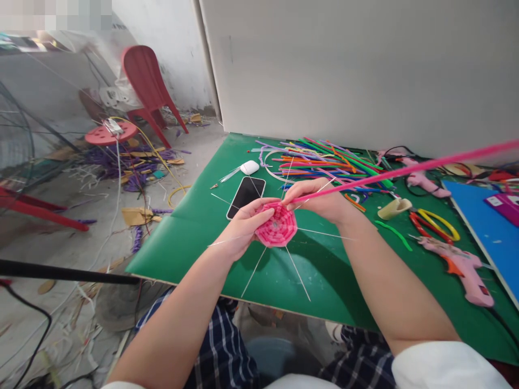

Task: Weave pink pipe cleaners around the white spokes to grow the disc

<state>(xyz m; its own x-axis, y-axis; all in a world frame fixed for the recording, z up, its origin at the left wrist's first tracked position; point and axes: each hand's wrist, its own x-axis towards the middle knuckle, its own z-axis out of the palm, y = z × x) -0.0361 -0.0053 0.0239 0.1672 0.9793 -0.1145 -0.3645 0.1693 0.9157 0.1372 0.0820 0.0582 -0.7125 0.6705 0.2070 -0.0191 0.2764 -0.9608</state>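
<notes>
My left hand (242, 227) pinches the left edge of a small pink woven disc (277, 226) that has thin white spokes (298, 274) sticking out all round. My right hand (320, 199) is closed on a long pink plastic strip (409, 170) at the disc's upper edge; the strip runs up and off to the right. Both hands hover just above the green table (194, 227).
A black phone (246, 196) and a white earbud case (249, 167) lie behind the hands. A heap of coloured strips (324, 159) is at the back. Two pink glue guns (462, 267), red and yellow pliers (436, 226) and a blue board (486, 227) lie right. A red chair (148, 86) stands left.
</notes>
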